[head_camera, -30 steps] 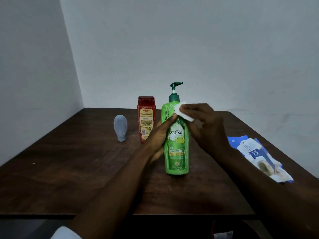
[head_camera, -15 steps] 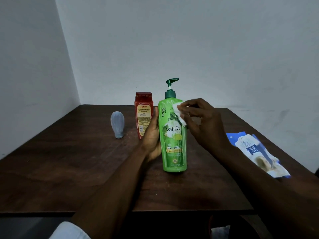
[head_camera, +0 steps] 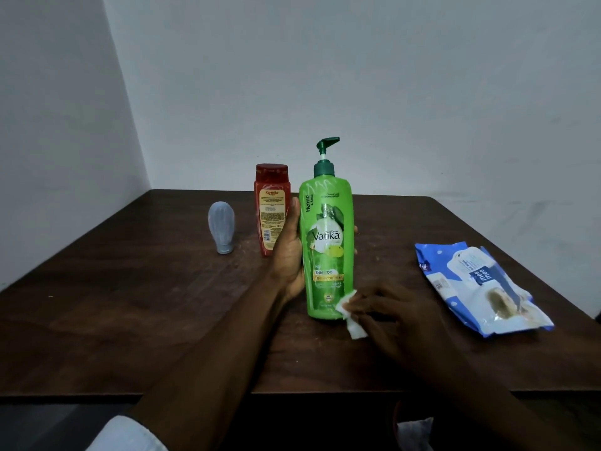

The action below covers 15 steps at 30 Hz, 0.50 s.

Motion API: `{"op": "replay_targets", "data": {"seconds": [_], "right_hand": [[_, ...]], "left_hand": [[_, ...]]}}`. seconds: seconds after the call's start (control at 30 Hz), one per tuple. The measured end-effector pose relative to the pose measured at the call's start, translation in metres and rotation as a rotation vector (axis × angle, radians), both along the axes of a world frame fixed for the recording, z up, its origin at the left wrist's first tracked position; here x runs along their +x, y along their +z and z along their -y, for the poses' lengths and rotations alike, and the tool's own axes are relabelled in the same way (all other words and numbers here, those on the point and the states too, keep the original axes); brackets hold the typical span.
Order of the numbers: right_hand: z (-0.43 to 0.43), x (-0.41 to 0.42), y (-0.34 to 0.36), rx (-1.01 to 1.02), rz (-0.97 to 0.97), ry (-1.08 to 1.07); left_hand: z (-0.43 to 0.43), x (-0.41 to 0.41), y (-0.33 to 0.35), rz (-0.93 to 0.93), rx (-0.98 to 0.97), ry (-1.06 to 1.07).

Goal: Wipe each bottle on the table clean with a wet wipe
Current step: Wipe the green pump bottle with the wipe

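Note:
A tall green pump bottle stands upright in the middle of the dark wooden table. My left hand grips its left side, with fingertips showing round the right edge. My right hand pinches a white wet wipe against the bottle's lower right corner near the base. Behind my left hand stands a red bottle with a yellow label. Further left is a small grey-blue bottle, standing on its cap.
A blue and white pack of wet wipes lies flat on the right side of the table. Pale walls meet in a corner behind the table. The table's front edge runs just below my forearms.
My right hand has slid the wipe down the green bottle from its shoulder to its base. My left hand has shifted to a grip round the bottle's left side.

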State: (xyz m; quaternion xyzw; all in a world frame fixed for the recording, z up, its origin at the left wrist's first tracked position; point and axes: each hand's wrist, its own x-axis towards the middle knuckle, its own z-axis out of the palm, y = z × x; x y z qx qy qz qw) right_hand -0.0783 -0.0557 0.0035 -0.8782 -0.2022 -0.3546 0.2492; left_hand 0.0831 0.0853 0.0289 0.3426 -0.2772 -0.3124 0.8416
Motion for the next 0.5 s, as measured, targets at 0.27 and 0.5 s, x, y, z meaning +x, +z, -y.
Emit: {"op": "replay_targets", "data": {"seconds": [0.27,0.5], "right_hand": [[-0.006,0.043,0.052,0.152,0.122,-0.117],[-0.001,0.097,0.115,0.223,0.185,-0.135]], "left_hand": [[0.000,-0.002,0.000,-0.059,-0.018,-0.023],[0.002,0.003,-0.003,-0.053,-0.056,-0.030]]}}
